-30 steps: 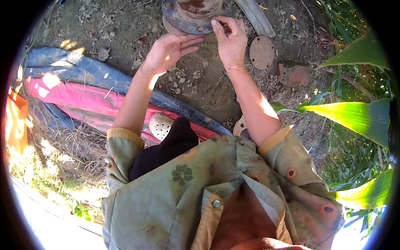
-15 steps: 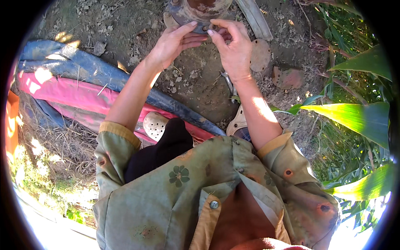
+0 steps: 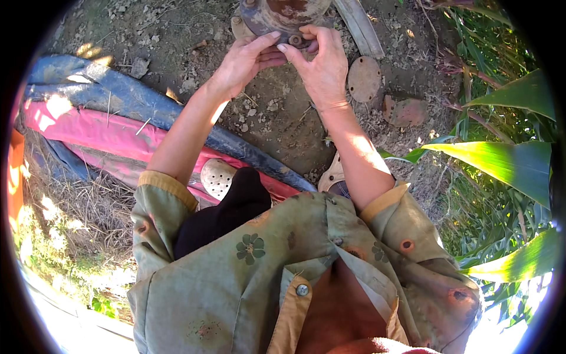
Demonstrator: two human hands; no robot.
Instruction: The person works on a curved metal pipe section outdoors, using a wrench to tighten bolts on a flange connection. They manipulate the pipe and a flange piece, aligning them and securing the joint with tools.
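A round rusty metal pipe flange (image 3: 259, 26) stands on the soil at the top of the view. My left hand (image 3: 247, 64) grips its near rim, thumb on top and fingers curled underneath. A bolt with a nut (image 3: 295, 40) sits at that rim. Around the bolt, my right hand (image 3: 323, 68) has its thumb on the near left side and its bent forefinger on the far right side. The other right fingers are curled and partly hidden.
A round metal plate with holes (image 3: 365, 79) and a piece of brick (image 3: 405, 111) lie right of my hands. Behind them is a grey bar (image 3: 361, 29). Blue hose (image 3: 147, 106) and pink hose (image 3: 100, 130) lie at left. Corn leaves (image 3: 501, 168) reach in from the right.
My right thumb has shifted left toward my left hand, leaving the bolt's nut plainer to see. The wrench beside my right forearm is now hidden. My left hand keeps its place.
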